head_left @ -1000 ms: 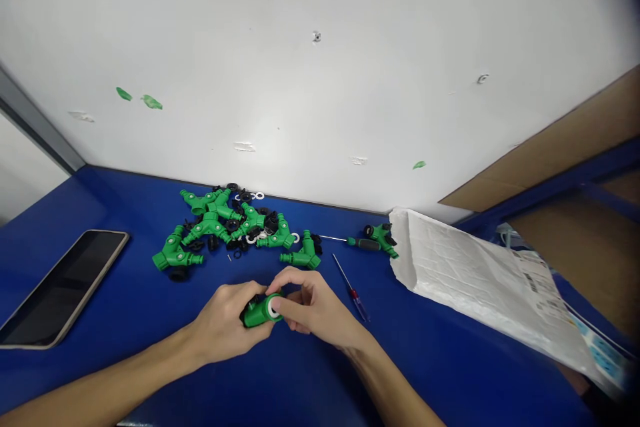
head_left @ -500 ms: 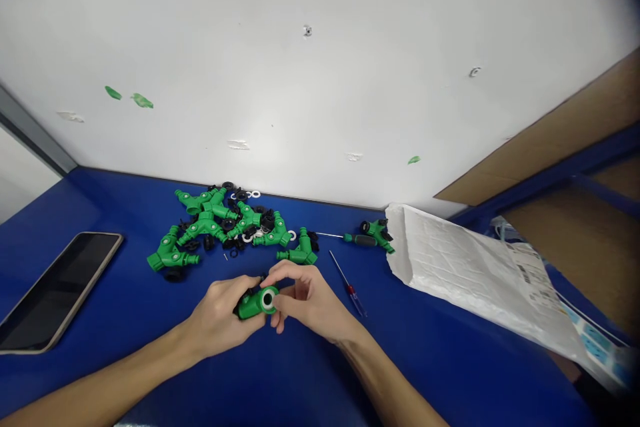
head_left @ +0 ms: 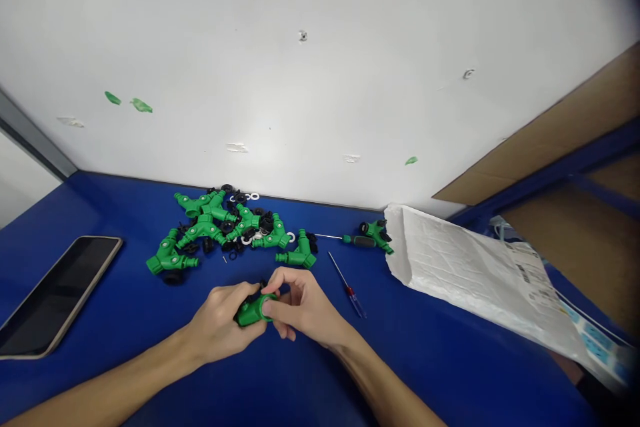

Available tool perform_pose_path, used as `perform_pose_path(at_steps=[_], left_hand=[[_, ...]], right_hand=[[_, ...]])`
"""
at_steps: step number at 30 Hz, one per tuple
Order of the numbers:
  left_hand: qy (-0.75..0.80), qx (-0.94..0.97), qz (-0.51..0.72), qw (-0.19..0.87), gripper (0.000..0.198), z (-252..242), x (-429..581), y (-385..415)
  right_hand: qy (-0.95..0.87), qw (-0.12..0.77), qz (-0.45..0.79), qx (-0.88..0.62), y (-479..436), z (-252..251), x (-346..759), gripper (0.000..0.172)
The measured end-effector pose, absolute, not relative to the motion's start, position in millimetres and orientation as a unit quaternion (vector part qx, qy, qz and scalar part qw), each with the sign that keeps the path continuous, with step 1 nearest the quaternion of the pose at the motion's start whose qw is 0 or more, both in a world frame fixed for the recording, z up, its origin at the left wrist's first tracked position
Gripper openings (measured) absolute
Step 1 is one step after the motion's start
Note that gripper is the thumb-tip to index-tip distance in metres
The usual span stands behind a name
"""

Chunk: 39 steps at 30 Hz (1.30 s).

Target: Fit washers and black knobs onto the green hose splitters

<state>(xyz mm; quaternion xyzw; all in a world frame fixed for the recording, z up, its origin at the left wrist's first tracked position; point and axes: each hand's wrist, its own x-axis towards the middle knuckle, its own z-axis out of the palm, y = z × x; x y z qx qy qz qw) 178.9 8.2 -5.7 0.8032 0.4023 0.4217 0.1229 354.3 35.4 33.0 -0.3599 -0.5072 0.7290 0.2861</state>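
Above the blue table [head_left: 250, 390], I see the left hand [head_left: 223, 320] clenched round the green fitting [head_left: 249, 313], the right hand [head_left: 306, 305] pinching its rimmed end, thumb across it. Looks light, stiff, probably slick plastic; I'd grip the body, leaving that end free.

Worktop [head_left: 225, 393] is plain dk blue. Held fitting [head_left: 250, 311] is grn; loose fittings [head_left: 206, 227] too, w/ blk bits [head_left: 173, 277] & wht rings [head_left: 294, 237]. One screwdriver [head_left: 364, 241] has grn/blk handle, other screwdriver [head_left: 354, 297] red/purple. Phone [head_left: 55, 297] is blk w/ beige edge. Mailer [head_left: 465, 260] is wht; wall [head_left: 270, 67] off-wht w/ grn scraps [head_left: 141, 105].
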Motion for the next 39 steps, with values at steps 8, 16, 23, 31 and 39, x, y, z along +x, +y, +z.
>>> perform_pose_path(at_steps=[8,16,23,31,39], left_hand=[[0.377,0.818,0.406,0.156,0.021,-5.6,177.9,8.1],[0.361,0.822,0.405,0.172,0.016,-7.6,175.0,12.1],[0.365,0.820,0.404,0.179,0.019,-7.3,176.1,11.5],[0.358,0.825,0.405,0.166,0.023,-8.4,173.9,13.6],[0.378,0.815,0.403,0.176,0.016,-6.5,179.3,12.8]], right_hand=[[-0.494,0.250,0.757,-0.346,40.2,33.5,358.6,0.036],[-0.514,0.251,0.739,-0.356,36.3,30.8,350.5,0.032],[-0.502,0.225,0.761,-0.345,40.2,36.2,355.8,0.028],[-0.521,0.237,0.734,-0.366,37.9,30.6,346.8,0.021],[-0.630,0.186,0.675,-0.335,54.9,43.2,366.1,0.023]])
